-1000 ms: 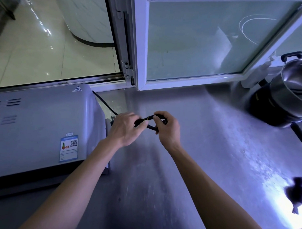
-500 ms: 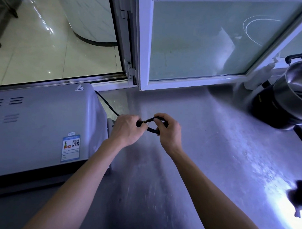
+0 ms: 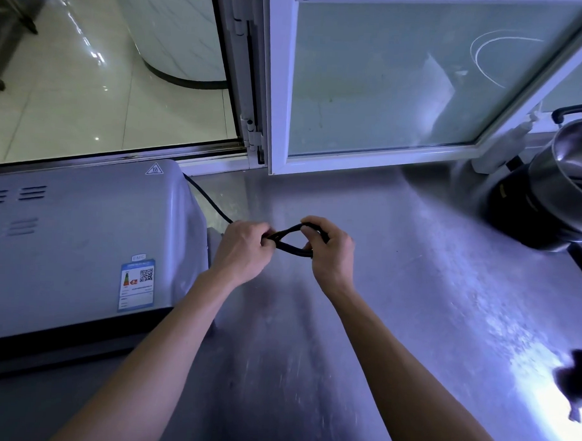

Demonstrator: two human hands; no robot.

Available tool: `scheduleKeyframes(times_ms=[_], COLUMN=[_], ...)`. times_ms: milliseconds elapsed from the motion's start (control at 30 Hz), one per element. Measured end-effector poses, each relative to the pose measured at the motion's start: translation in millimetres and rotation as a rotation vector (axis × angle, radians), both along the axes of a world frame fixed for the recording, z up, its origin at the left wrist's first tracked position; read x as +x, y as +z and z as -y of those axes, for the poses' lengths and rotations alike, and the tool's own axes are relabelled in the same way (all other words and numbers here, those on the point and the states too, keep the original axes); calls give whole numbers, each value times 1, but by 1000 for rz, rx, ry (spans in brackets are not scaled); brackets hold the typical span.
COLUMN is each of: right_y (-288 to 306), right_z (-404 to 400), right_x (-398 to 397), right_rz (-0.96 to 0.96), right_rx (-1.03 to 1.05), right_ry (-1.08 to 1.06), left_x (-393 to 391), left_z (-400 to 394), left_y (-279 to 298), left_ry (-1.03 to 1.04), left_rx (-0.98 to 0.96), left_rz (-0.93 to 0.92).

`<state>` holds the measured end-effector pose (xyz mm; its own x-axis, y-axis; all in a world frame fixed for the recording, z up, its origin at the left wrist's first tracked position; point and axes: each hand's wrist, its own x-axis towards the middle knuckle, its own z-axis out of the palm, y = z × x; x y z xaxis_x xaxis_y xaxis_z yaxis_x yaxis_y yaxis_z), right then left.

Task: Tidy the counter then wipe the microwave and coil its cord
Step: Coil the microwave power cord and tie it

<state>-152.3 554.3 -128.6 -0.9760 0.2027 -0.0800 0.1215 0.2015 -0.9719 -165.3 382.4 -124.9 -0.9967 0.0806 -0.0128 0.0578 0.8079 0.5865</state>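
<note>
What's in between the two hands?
A small loop of the black cord stretches between the left hand and the right hand, each gripping one end. The head view shows it.

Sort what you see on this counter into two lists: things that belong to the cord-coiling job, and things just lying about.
In the job:
- cord, looped between both hands
- left hand
- right hand
- microwave

Lying about:
- steel pot
- dark cloth
- white bottle

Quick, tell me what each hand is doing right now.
Left hand: fingers curled round the black cord, gripping one end of its loop.
Right hand: fingers pinching the other end of the same loop.
</note>
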Motion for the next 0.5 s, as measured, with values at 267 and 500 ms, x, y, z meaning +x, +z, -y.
scheduleKeyframes(times_ms=[267, 500], right_y=[-2, -12], right_z=[-18, -32], right_x=[-10, -17], right_rz=[12, 16], right_rx=[2, 83], right_ry=[86, 130], left_x=[-5, -7], left_z=[-3, -4], left_y=[-5, -21], left_ry=[-142, -149], left_rx=[-15, -89], left_rz=[-102, -200])
